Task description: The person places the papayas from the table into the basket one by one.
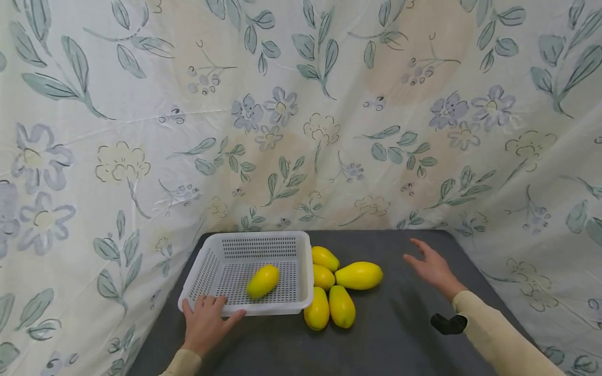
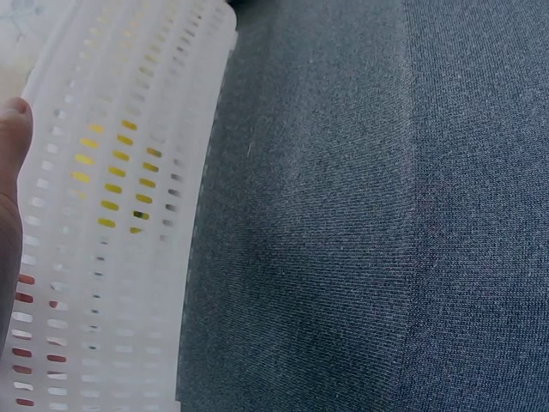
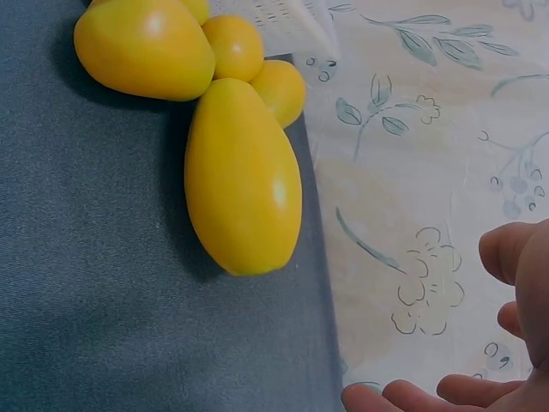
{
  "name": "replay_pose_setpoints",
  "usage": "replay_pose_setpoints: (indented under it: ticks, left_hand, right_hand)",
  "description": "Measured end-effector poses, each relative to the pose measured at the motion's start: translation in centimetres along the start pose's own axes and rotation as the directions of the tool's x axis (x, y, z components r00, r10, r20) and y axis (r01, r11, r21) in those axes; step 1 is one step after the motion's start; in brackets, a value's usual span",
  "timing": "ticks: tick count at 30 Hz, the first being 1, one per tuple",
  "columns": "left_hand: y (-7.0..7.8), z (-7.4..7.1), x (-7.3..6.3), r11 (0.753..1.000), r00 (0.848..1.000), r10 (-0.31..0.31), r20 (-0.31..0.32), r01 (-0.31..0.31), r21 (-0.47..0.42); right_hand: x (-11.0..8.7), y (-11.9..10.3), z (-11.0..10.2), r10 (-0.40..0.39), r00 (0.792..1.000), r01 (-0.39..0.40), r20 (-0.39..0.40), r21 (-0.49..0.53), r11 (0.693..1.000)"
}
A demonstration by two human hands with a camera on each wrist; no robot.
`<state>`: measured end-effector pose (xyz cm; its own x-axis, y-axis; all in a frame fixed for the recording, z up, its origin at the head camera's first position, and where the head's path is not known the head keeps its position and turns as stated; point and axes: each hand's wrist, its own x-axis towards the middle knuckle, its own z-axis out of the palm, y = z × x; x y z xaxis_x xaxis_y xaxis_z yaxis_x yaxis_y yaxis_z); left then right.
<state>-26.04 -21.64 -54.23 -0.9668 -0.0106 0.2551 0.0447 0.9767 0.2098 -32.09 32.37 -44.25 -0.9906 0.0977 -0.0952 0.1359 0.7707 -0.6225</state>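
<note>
A white perforated plastic basket (image 1: 304, 271) stands at the left of the dark table, with one yellow oval fruit (image 1: 263, 282), greenish at one end, inside. My left hand (image 1: 204, 322) grips its near left rim. In the left wrist view, the thumb (image 2: 12, 146) lies outside the basket wall (image 2: 146, 318), with reddish skin showing through the slots. Several more yellow fruits, like papayas or mangoes, lie clustered against the basket's right side; the rightmost fruit (image 1: 359, 275) points toward my right hand (image 1: 433, 267). That hand hovers apart from them, fingers spread, holding nothing.
A dark grey cloth covers the table (image 1: 376, 334). Behind and beside it hangs a floral curtain (image 1: 320, 130), close to the table's back edge. A black device (image 1: 449, 324) is fixed at the right wrist.
</note>
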Motion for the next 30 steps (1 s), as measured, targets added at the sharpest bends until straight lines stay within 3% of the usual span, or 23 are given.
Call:
replay_pose_setpoints:
  ticks: [8, 14, 30]
  left_hand:
    - [0.0, 0.0, 0.1, 1.0, 1.0, -0.006, 0.007, 0.006, 0.001]
    - [-0.1, 0.1, 0.1, 1.0, 1.0, -0.009, 0.001, 0.009, -0.003]
    - [0.0, 0.3, -0.1, 1.0, 0.998, 0.014, -0.068, -0.012, 0.022]
  right_hand:
    - [0.1, 0.1, 0.9, 0.002, 0.999, -0.002, 0.036, 0.01, 1.0]
    - [-0.3, -0.1, 3.0, -0.041, 0.996, 0.037, 0.077, 0.046, 0.998]
    - [-1.5, -3.3, 13.4, -0.118, 0.979, 0.092, 0.168, 0.153, 0.984]
